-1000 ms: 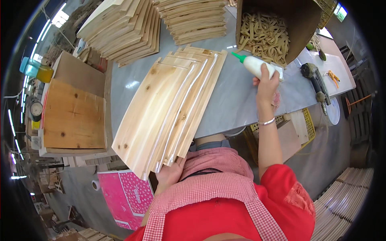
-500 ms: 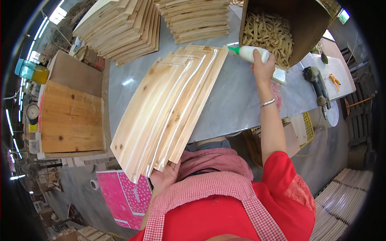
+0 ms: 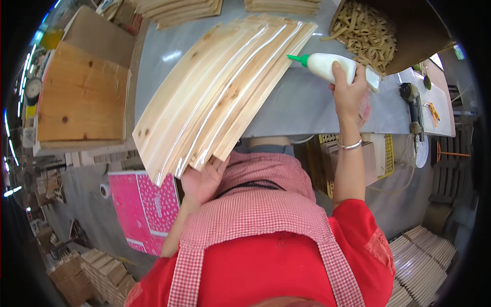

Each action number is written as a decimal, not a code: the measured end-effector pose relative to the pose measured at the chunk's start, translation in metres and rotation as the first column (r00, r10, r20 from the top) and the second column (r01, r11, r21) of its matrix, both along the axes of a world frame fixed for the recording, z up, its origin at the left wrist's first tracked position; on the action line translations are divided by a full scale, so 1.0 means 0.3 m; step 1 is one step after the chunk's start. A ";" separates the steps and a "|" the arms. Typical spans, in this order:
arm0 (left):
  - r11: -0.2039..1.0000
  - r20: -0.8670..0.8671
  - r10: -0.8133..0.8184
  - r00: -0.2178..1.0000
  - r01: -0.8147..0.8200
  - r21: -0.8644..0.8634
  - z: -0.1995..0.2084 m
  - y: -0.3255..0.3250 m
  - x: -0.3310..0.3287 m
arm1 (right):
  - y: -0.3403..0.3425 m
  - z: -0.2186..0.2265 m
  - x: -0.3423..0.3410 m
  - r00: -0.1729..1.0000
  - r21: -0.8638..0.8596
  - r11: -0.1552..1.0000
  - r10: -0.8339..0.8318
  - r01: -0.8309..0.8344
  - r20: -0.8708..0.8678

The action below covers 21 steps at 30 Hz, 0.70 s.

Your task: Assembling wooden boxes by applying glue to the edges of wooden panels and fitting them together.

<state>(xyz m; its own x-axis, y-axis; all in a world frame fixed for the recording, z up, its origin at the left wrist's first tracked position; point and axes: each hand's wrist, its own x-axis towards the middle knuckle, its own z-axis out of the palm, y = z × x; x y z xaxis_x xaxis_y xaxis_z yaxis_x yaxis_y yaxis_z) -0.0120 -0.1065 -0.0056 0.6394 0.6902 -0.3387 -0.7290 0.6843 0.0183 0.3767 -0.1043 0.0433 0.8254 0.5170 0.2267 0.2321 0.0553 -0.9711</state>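
Your right grip [image 3: 350, 92] pinches the white bottle [image 3: 327, 65] above the counter [image 3: 302, 110], green nozzle [image 3: 304, 60] near the white-striped boards' [image 3: 212, 97] right edge, left grip [image 3: 202, 183] under their near ends, closure can't tell, pink panel [image 3: 135, 204] lettered.

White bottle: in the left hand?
No, the right hand grips the white bottle; the left hand is at the near ends of the boards.

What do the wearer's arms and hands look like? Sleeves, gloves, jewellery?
Left hand and right hand: no gloves. Right sleeve: red, short, with a lace-like patterned panel; left sleeve: red too. Silver-coloured bracelet on the right wrist; none visible on the left.
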 end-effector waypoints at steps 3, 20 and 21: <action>1.000 -0.005 0.005 1.000 -0.005 -0.021 0.011 -0.003 0.006 | -0.079 0.019 -0.101 0.995 -0.037 0.996 0.082 -0.080 0.060; 0.997 -0.112 0.015 0.994 -0.024 -0.079 0.057 -0.004 0.025 | -0.303 0.050 -0.479 0.866 -0.101 0.895 0.445 -0.434 0.228; 0.996 -0.115 0.021 0.993 -0.030 -0.080 0.053 -0.004 0.022 | -0.298 0.046 -0.480 0.878 -0.091 0.911 0.412 -0.402 0.242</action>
<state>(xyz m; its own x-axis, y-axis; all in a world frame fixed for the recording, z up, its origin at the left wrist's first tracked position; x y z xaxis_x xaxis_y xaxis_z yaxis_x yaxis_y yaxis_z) -0.0053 -0.1078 0.0104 0.5759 0.6730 -0.4642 -0.7427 0.6680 0.0471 0.2327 -0.1937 0.0571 0.4583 0.8074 0.3716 0.4323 0.1628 -0.8869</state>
